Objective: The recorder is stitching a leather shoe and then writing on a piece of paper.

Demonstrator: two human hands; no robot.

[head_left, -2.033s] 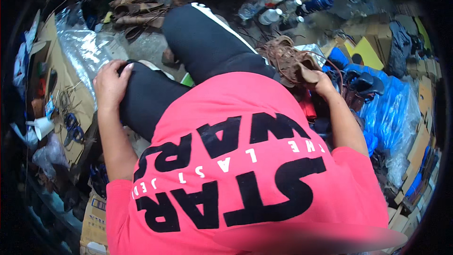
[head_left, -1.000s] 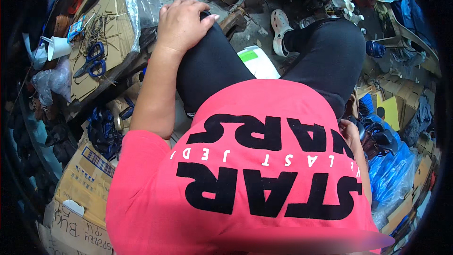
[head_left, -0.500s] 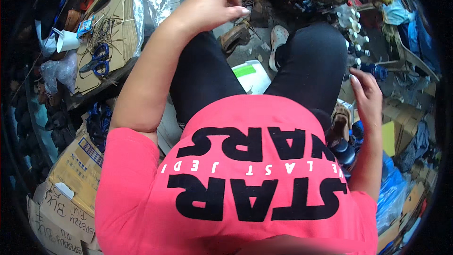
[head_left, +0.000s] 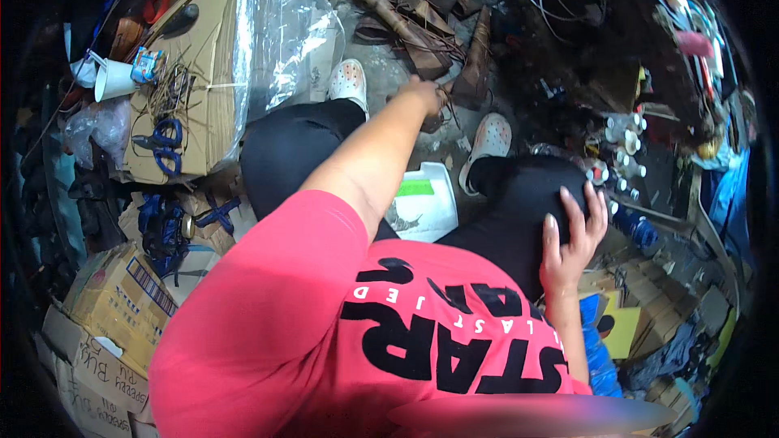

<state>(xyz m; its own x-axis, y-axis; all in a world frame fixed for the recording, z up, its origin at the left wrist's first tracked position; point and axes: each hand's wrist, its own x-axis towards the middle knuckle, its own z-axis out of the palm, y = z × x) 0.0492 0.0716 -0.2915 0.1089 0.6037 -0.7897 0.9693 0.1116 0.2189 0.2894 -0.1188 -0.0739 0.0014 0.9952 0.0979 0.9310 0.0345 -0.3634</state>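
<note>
My left arm stretches down between my legs, and my left hand [head_left: 423, 97] is at a brown leather piece [head_left: 438, 120] on the floor. Its fingers curl down onto the piece, their tips partly hidden. Just beyond lies a heap of brown leather pieces [head_left: 406, 28] with loose strips, and a longer brown piece [head_left: 475, 61] beside it. My right hand [head_left: 574, 235] rests on my right knee with its fingers spread, holding nothing. A white tub [head_left: 442, 203] with a green label stands between my legs.
At the left, a cardboard sheet [head_left: 215, 57] carries blue-handled scissors [head_left: 168, 146], a white cup [head_left: 114, 79] and thin brown strips. Clear plastic sheeting [head_left: 284, 32] hangs over its edge. Several small bottles [head_left: 625, 138] stand right of my knee. Cardboard boxes [head_left: 122, 292] sit at lower left.
My left hand has reached forward and down from above my left leg to the leather piece on the floor. My right hand has come onto my right knee. My body leans forward and my legs are wider apart.
</note>
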